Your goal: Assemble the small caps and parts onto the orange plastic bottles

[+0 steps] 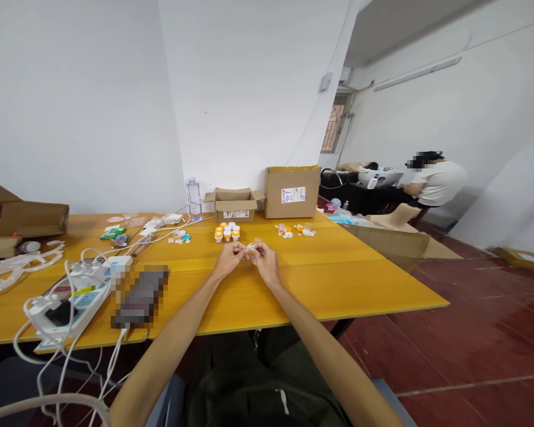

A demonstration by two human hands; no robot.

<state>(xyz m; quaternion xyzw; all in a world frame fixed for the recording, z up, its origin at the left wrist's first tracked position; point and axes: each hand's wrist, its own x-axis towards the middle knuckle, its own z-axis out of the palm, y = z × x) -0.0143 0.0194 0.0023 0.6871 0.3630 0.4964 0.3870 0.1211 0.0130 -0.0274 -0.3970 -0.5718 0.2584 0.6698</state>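
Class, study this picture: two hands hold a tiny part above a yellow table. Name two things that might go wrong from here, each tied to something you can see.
1. The small white part is pinched only by the fingertips of the left hand and right hand; it may slip and roll away.
2. The cluster of orange-and-white caps stands just beyond the hands; a forward reach might topple them.

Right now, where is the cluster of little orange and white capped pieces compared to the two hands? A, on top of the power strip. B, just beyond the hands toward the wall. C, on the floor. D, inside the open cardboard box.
B: the orange and white capped pieces stand on the yellow table just past the left hand and right hand, short of the small open box.
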